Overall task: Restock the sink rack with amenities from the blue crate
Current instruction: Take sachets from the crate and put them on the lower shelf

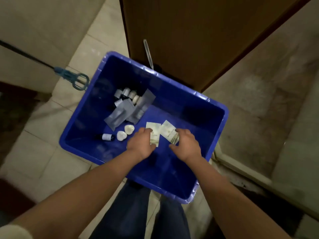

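Stooping over the crate (222,118) on the floor (43,161), the person takes one apiece, likely to save trips: left hand (140,144) pinches a sachet (152,135), right hand (186,144) curls on a second sachet (168,131), both low inside. Rack unseen.

The blue crate (222,111) is open on top, so entry from above is free. Its right half and near corner are bare floor. Grey sachets (120,114) and small bottles (127,94) crowd the far left; round wrapped soaps (129,129) and a dark bottle (105,136) lie nearer the left wall. The left hand (141,144), pinching the left white packet (151,128), and the right hand (185,144), pinching the right white packet (168,130), fill the middle. A brown door (189,40) stands just behind the far rim, and a mop handle (25,56) slants past the left corner.
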`<state>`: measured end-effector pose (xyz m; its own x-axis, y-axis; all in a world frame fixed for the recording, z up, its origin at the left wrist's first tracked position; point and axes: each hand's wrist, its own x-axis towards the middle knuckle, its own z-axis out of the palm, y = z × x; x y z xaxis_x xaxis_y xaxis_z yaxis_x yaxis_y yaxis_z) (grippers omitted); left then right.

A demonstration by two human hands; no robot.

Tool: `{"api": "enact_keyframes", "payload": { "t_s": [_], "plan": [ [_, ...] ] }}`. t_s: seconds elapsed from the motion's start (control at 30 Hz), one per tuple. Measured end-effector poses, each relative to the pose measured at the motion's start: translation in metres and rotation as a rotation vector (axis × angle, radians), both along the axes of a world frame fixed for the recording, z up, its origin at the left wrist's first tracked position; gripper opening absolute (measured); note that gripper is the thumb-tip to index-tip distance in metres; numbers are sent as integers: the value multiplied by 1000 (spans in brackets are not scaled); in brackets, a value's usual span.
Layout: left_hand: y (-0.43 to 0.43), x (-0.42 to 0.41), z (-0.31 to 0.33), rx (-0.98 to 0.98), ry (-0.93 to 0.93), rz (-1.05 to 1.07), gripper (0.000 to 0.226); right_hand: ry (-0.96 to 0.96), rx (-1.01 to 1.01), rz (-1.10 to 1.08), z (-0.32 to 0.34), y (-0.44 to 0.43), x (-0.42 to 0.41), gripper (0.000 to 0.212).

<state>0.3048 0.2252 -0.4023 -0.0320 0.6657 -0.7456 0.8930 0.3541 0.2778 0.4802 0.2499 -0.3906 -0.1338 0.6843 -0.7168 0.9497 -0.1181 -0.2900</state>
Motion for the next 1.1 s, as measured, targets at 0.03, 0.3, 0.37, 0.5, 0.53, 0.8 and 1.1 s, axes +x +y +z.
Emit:
{"api": "enact_keyframes", "payload": {
  "t_s": [0.03,0.3,0.37,0.5,0.53,0.8,1.1],
  "plan": [
    [2,0,-12,-13,2,8,64,-7,-22,-11,-11,3,-1,66],
    [5,5,-73,19,90,85,74,-60,-52,-84,-79,15,-5,56],
    [4,6,-81,32,115,92,79,-77,-34,-103,-90,13,-7,56],
    [3,10,-93,22,142,112,88,-125,9,-98,-104,10,-12,61],
    [2,11,-95,25,153,106,90,-136,20,-95,-107,10,-13,62],
    [0,20,-102,56,127,183,74,-154,32,-127,-115,7,-17,38],
    [-1,21,-82,21,-128,488,34,181,-137,-652,-92,-4,-29,22]
  ]
}}
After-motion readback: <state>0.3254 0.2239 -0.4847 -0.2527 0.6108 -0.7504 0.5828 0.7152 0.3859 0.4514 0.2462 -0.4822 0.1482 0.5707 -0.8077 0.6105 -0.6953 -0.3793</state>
